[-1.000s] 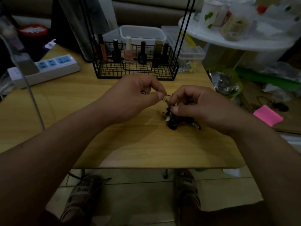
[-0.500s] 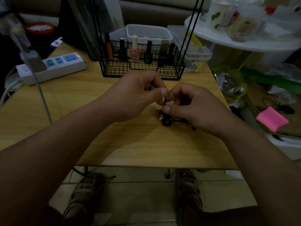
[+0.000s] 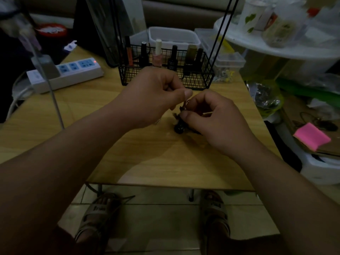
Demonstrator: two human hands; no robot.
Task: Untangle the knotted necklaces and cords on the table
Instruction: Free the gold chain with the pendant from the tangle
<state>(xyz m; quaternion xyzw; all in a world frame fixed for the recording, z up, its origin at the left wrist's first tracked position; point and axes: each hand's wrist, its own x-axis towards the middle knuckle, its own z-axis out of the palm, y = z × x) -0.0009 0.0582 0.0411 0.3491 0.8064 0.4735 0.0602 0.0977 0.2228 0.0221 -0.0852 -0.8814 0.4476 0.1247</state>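
A dark tangle of knotted cords and thin chain [image 3: 181,122] sits near the middle of the light wooden bench [image 3: 165,162], caught between the two hands. The right hand [image 3: 213,120] comes in from the right with its fingers curled. Its thumb and forefinger pinch the upper part of the tangle, so the knot lies at that hand's left edge, just under the thumb tip. Below the pinch the bundle hangs down to a round black bead [image 3: 178,129], which is at the bench surface; the dim light does not show whether it touches the wood. The left hand [image 3: 156,98] lies just left of the knot and a little farther away, its fingers bent and its thumb pressed against the forefinger. It seems to pinch a fine strand that runs up out of the tangle toward its thumb tip. The two thumbs are close together, with the strand between them.

Beyond the hands, at the far side of the bench, stands a black wire basket [image 3: 195,81] holding upright nail-polish bottles, among them a pale pink bottle with a white cap [image 3: 157,57]. At the far left lies a white power strip with blue sockets [image 3: 73,72]. Off the bench to the right lies a bright pink pad [image 3: 311,136].
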